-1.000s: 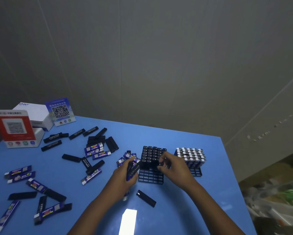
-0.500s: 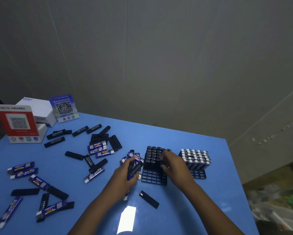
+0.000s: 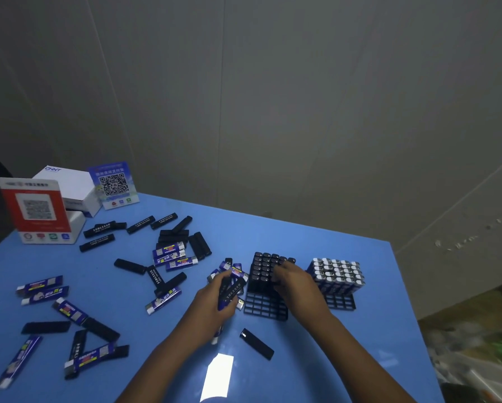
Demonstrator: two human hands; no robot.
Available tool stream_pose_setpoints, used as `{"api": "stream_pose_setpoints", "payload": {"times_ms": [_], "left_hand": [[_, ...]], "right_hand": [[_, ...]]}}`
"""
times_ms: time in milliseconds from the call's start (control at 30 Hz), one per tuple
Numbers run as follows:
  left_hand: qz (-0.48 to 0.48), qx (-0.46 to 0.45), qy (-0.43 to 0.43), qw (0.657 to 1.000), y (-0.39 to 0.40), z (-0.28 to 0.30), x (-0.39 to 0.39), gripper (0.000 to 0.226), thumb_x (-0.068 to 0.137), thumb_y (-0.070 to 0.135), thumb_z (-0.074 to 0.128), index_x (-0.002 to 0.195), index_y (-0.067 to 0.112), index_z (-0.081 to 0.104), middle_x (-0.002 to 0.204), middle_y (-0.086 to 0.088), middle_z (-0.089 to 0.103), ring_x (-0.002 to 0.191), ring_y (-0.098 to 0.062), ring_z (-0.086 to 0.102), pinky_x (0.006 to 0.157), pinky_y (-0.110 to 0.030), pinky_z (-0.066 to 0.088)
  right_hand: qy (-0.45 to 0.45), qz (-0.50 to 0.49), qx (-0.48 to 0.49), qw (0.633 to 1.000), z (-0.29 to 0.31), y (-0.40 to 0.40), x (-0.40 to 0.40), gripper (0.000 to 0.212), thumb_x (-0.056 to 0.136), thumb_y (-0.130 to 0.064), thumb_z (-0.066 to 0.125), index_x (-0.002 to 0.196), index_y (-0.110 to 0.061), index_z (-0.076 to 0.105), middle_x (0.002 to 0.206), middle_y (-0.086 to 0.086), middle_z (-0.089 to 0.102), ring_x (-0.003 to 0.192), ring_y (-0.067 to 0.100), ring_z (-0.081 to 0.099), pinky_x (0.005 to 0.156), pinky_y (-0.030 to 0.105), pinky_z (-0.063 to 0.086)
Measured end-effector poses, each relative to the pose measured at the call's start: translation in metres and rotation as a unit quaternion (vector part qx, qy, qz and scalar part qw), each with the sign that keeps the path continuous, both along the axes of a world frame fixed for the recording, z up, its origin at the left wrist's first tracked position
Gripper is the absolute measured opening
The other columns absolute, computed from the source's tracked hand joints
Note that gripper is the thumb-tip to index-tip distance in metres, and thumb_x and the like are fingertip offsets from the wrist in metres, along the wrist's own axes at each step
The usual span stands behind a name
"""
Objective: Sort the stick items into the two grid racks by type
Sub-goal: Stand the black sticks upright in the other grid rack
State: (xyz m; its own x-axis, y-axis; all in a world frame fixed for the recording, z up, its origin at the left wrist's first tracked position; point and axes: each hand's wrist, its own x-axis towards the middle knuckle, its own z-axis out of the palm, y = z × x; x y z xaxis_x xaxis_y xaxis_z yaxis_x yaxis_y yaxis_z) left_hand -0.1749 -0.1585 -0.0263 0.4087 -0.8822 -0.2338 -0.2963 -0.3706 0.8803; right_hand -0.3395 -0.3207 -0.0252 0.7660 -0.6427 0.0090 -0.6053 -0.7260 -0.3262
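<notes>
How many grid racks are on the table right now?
2. The black-stick rack sits mid-table under the right hand; the blue-stick rack stands just right of it. None seems hidden.

Your widest bare stretch of tabletop (image 3: pixel 316 237) runs along the far edge toward the far right corner, and down the right edge past the blue-stick rack (image 3: pixel 337 279). Between that rack and the black-stick rack (image 3: pixel 268 282) the gap is narrow, and your right hand (image 3: pixel 294 282) lies over it. A lone black stick (image 3: pixel 257 343) lies near the near edge, with bare surface around it. The left half is strewn with loose sticks (image 3: pixel 171 257). Two QR signs (image 3: pixel 37 209) and a white box (image 3: pixel 69 187) block the far left corner.
</notes>
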Motion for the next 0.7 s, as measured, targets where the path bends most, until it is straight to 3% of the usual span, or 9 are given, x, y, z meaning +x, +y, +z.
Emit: {"api": "stream_pose_setpoints", "payload": {"times_ms": [167, 267, 367, 467, 533, 600, 700], "left_hand": [[-0.002, -0.001, -0.008, 1.000, 0.000, 0.000, -0.001, 0.057, 0.092, 0.023, 0.065, 0.142, 0.032, 0.039, 0.113, 0.006, 0.065, 0.098, -0.004, 0.064, 0.086, -0.020, 0.054], [-0.006, -0.003, -0.010, 1.000, -0.002, 0.003, -0.004, 0.055, 0.092, 0.021, 0.065, 0.140, 0.032, 0.040, 0.112, 0.006, 0.065, 0.097, -0.003, 0.064, 0.082, -0.014, 0.051], [-0.016, -0.010, -0.013, 1.000, -0.007, 0.006, -0.010, 0.052, 0.093, 0.021, 0.064, 0.138, 0.032, 0.042, 0.111, 0.006, 0.065, 0.095, -0.002, 0.064, 0.077, -0.011, 0.050], [-0.030, -0.009, -0.011, 0.999, -0.013, 0.006, -0.014, 0.052, 0.092, 0.024, 0.065, 0.138, 0.034, 0.042, 0.110, 0.008, 0.066, 0.095, -0.001, 0.063, 0.085, -0.021, 0.053], [-0.044, -0.011, -0.017, 0.999, -0.016, 0.007, -0.018, 0.053, 0.092, 0.026, 0.067, 0.138, 0.036, 0.042, 0.110, 0.014, 0.065, 0.096, 0.004, 0.063, 0.090, -0.023, 0.052], [-0.062, -0.022, -0.014, 0.998, -0.022, 0.010, -0.025, 0.052, 0.091, 0.023, 0.067, 0.137, 0.033, 0.043, 0.110, 0.016, 0.064, 0.096, 0.010, 0.061, 0.087, -0.013, 0.049], [-0.079, -0.032, -0.016, 0.996, -0.030, 0.013, -0.035, 0.051, 0.091, 0.022, 0.068, 0.135, 0.033, 0.044, 0.109, 0.020, 0.062, 0.096, 0.016, 0.058, 0.082, -0.006, 0.044]], "right_hand": [[-0.013, -0.003, 0.000, 1.000, -0.002, 0.001, -0.001, 0.009, 0.088, -0.005, 0.066, 0.094, -0.012, 0.067, 0.100, 0.001, 0.061, 0.088, 0.022, 0.063, 0.074, 0.035, 0.054], [-0.042, -0.005, 0.023, 0.999, 0.000, 0.000, -0.004, 0.011, 0.088, -0.006, 0.068, 0.097, -0.012, 0.071, 0.103, -0.001, 0.062, 0.090, 0.018, 0.062, 0.077, 0.027, 0.051], [-0.085, -0.029, 0.085, 0.992, 0.007, 0.000, -0.007, 0.009, 0.089, -0.011, 0.070, 0.097, -0.016, 0.070, 0.097, -0.011, 0.056, 0.086, 0.006, 0.058, 0.078, 0.017, 0.044], [-0.162, -0.063, 0.171, 0.970, 0.016, 0.006, -0.011, 0.009, 0.088, -0.010, 0.072, 0.094, -0.016, 0.071, 0.089, -0.011, 0.062, 0.077, 0.000, 0.058, 0.071, 0.010, 0.044], [-0.204, -0.081, 0.259, 0.941, 0.021, 0.009, -0.015, 0.007, 0.089, -0.013, 0.073, 0.095, -0.017, 0.073, 0.087, -0.003, 0.069, 0.076, 0.002, 0.061, 0.072, 0.015, 0.050], [-0.228, -0.090, 0.334, 0.910, 0.025, 0.010, -0.020, 0.007, 0.090, -0.018, 0.073, 0.096, -0.021, 0.074, 0.086, 0.004, 0.073, 0.082, 0.020, 0.068, 0.078, 0.028, 0.058], [-0.245, -0.095, 0.373, 0.890, 0.028, 0.011, -0.029, 0.009, 0.091, -0.018, 0.073, 0.100, -0.018, 0.074, 0.088, 0.011, 0.073, 0.082, 0.027, 0.068, 0.082, 0.034, 0.059]]}}
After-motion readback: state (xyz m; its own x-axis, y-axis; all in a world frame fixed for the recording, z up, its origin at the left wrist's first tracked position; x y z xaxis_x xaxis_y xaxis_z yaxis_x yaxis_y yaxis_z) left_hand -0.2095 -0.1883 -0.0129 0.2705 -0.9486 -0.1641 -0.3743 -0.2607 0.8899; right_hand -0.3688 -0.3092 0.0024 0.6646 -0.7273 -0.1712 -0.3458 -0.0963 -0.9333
